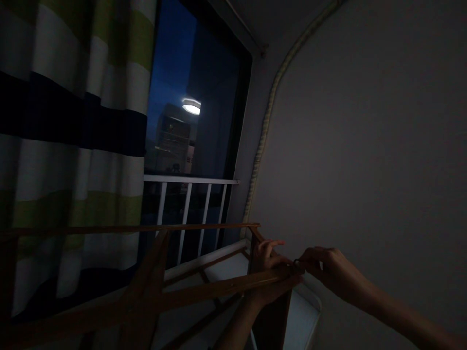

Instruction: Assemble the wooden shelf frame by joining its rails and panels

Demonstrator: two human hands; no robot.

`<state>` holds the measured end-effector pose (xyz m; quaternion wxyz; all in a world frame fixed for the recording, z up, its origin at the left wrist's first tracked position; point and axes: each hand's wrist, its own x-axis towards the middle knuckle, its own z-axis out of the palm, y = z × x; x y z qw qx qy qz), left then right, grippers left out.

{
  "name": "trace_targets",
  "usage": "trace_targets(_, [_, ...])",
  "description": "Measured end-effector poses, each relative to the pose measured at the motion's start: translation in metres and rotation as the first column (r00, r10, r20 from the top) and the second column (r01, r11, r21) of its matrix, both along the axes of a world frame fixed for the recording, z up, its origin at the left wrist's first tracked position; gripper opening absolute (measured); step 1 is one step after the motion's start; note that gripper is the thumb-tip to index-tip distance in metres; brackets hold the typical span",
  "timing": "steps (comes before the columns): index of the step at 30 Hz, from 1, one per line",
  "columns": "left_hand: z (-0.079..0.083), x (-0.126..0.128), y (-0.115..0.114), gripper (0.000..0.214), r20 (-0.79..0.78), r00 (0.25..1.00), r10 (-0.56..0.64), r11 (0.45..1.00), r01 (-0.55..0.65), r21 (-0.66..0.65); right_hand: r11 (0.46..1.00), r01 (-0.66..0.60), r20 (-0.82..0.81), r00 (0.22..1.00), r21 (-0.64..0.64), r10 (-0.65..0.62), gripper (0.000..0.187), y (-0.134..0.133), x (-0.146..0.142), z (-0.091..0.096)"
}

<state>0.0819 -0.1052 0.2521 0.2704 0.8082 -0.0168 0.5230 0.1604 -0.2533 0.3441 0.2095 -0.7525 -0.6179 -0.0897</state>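
In dim light, a wooden frame [219,287] crosses the lower part of the head view, its front rail running toward the right. My left hand [268,257] is closed around that rail close to its right end, with the index finger lifted off. At the same end my right hand [323,260] pinches with thumb and fingertips. A small dark, rounded piece [297,264] shows between the two hands; it is too dark to name. A wooden upright panel [272,321] drops below the rail under my left hand.
A striped curtain [80,121] hangs at the left beside a dark window [215,97] with white railing bars [188,204]. A wrapped pipe [268,112] runs up the grey wall [365,146]. The frame's rear rail [204,226] passes before the window, above a white ledge [306,311].
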Motion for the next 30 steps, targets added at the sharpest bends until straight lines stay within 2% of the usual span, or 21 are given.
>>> trace_targets(9, [-0.004,0.0048,0.0028,0.032,0.021,1.0,0.017,0.997,-0.019,0.075,1.0,-0.02,0.019,1.0,-0.001,0.02,0.018,0.0016,0.0038,-0.0008])
trace_targets(30, [0.0005,0.002,-0.0016,0.029,0.008,1.0,0.024,0.996,-0.025,0.082,0.999,-0.017,0.066,0.998,-0.032,0.019,0.022,0.0035,-0.0014,0.0048])
